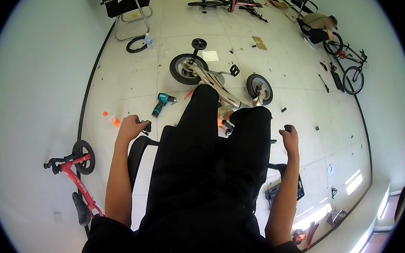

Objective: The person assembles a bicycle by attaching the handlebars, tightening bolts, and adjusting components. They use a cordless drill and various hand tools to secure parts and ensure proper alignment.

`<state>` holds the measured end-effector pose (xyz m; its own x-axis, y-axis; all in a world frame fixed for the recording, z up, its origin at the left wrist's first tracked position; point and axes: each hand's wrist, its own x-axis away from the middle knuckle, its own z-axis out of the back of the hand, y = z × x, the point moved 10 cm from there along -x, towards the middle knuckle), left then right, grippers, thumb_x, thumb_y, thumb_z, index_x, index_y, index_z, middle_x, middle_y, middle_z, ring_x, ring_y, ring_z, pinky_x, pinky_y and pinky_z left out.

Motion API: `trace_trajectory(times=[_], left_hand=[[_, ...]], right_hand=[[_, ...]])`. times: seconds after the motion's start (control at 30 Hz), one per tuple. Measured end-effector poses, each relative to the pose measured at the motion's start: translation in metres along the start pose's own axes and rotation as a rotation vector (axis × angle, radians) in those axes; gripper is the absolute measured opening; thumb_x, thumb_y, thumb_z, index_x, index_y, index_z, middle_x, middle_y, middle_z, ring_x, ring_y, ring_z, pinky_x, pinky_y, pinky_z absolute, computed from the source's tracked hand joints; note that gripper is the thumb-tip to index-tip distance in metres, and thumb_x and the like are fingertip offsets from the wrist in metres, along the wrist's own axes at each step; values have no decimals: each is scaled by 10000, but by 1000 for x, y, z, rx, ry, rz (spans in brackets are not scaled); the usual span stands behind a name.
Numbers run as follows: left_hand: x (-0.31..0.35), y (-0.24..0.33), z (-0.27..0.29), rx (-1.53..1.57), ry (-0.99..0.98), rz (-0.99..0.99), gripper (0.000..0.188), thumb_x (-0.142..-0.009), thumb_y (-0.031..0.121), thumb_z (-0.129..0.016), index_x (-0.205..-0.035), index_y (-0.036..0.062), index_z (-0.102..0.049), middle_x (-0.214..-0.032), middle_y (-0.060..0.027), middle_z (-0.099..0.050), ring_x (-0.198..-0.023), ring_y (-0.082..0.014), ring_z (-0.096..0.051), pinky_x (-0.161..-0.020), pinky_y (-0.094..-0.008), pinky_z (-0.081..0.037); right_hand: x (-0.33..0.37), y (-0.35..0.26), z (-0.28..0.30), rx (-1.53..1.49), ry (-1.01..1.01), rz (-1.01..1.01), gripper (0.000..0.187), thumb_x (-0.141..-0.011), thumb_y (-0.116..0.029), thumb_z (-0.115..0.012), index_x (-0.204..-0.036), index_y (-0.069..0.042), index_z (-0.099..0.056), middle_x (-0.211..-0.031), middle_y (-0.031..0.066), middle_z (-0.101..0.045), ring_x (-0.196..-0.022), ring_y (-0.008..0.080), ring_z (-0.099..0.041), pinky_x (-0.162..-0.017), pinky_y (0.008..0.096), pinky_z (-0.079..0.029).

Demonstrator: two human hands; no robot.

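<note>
I sit with my arms out to either side. My left hand [131, 128] is closed on a small black part [147, 128], whose kind I cannot make out. On the other side my right hand [292, 138] is closed too; a dark bit shows at its fingertips, too small to name. In front of my knees a beige child's bike [218, 86] lies on its side on the floor. It has two black-tyred wheels, a small training wheel [199, 44] and a black pedal [235, 70]; my legs hide part of it. A teal-and-black cordless drill [163, 104] lies nearer my left hand.
An orange-capped bottle [112, 119] and a red balance bike [79, 179] are at left. A black toolbox [285, 191] lies beside my right forearm. Farther off are a chair [122, 3], another bike [227, 4], and a person [317, 27] crouching at a bike [350, 59].
</note>
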<state>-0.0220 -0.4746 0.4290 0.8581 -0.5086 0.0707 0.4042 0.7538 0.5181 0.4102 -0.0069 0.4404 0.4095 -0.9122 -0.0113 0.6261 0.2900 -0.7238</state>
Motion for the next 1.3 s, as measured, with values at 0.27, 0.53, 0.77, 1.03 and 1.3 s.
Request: trace_trajectory(times=[0.27, 0.53, 0.77, 1.03, 1.3], left_hand=[[3, -1, -1, -8, -17, 28, 451, -725, 367, -729, -680, -68, -616, -648, -210, -617, -625, -327, -616, -598, -402, -475], [3, 5, 2, -14, 0, 24, 434, -725, 346, -725, -676, -72, -616, -628, -208, -611, -605, -317, -613, -596, -398, -478], [-56, 28, -1, -211, 28, -69, 399, -716, 338, -685, -661, -51, -618, -637, -213, -608, -624, -353, -619, -602, -414, -491], [-190, 77, -139, -462, -337, -321, 353, -758, 304, -659, -724, -47, -632, -807, -208, -612, -803, -352, -620, -716, -428, -498], [-263, 17, -392, -479, -863, -155, 330, -700, 334, -671, -825, 30, -693, -883, -185, -651, -893, -332, -635, -778, -429, -516]], right_hand=[[4, -2, -1, -11, -12, 16, 453, -756, -183, -647, -1139, 48, -575, -1137, 243, -612, -1047, 332, -607, -902, 370, -466], [-1, -2, -4, -49, -32, 30, 394, -756, -144, -639, -1113, 19, -604, -1095, 201, -634, -978, 267, -623, -843, 338, -485], [-54, -8, -24, -435, -85, -120, 278, -798, -89, -582, -1048, 25, -627, -988, 108, -647, -914, 185, -604, -799, 313, -487], [-173, 27, -115, -688, -116, -365, 252, -791, -13, -475, -997, 55, -603, -982, 143, -646, -955, 248, -645, -842, 353, -524], [-358, 112, -302, -559, -324, -557, 267, -778, -25, -496, -1015, 58, -588, -867, 117, -653, -769, 192, -647, -663, 294, -519]])
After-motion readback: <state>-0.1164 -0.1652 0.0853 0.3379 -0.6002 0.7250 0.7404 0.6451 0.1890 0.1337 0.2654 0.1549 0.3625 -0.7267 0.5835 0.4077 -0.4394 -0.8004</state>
